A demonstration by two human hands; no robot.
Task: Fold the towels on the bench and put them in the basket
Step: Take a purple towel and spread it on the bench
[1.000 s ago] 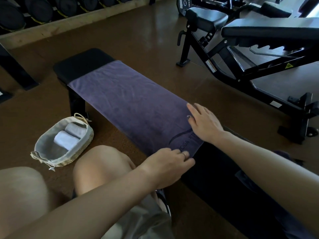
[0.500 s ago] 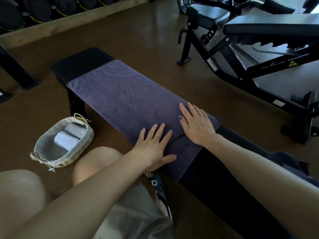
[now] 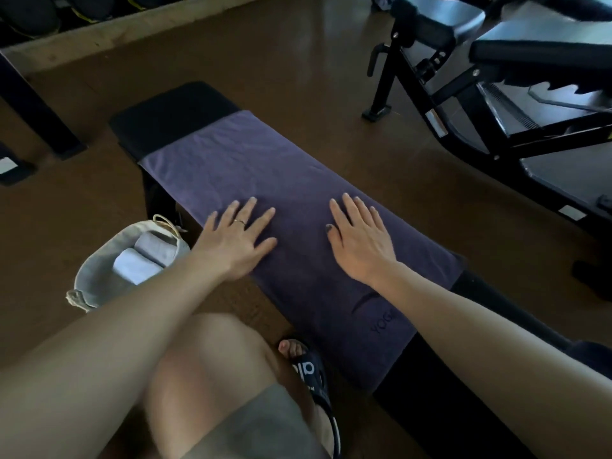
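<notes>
Purple towel (image 3: 265, 180) lies spread flat along the black bench (image 3: 172, 114), under both hands. Left hand (image 3: 236, 241) rests palm-down on its near-left edge, fingers straight and splayed, gripping nothing. Right hand (image 3: 359, 243) lies flat beside it on the towel, fingers straight and together, also holding nothing. A strip of bare towel separates them.

Just left of the left hand, on the floor, sits a lined wicker basket (image 3: 96, 279) holding two rolled pale towels (image 3: 145, 260). Below the hands are a bare knee and a sandalled foot (image 3: 308, 369). Beyond the right hand stands an adjustable weight bench (image 3: 496, 94).

The towel's long axis follows the bench, running from far left to near right, its printed end behind the right wrist.
</notes>
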